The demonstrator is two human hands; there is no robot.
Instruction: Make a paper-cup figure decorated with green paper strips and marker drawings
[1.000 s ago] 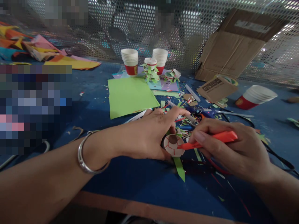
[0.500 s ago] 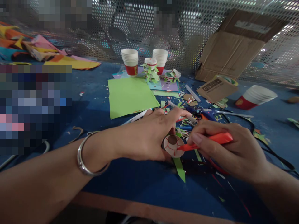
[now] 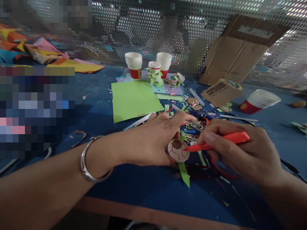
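Orange-red marker [image 3: 233,139] in my right hand [image 3: 242,153]: I have thumb and fingers closed around its barrel, the tip at the right edge of a round white paper piece [image 3: 180,154]. That piece sits low in the middle of my view, between the two hands, red lines fanning out from its brown spot. My left hand [image 3: 158,137] arches around its left side, partly open, thumb and bent fingers holding it, forefinger stretched beyond. How hard they press, I cannot tell. From under the piece a green paper strip [image 3: 184,177] points toward me across the blue table [image 3: 134,188]. Past my left hand I see a green sheet [image 3: 135,99], with a stack of paper cups [image 3: 133,65] behind it; a tilted cup stack [image 3: 260,101] lies farther right.
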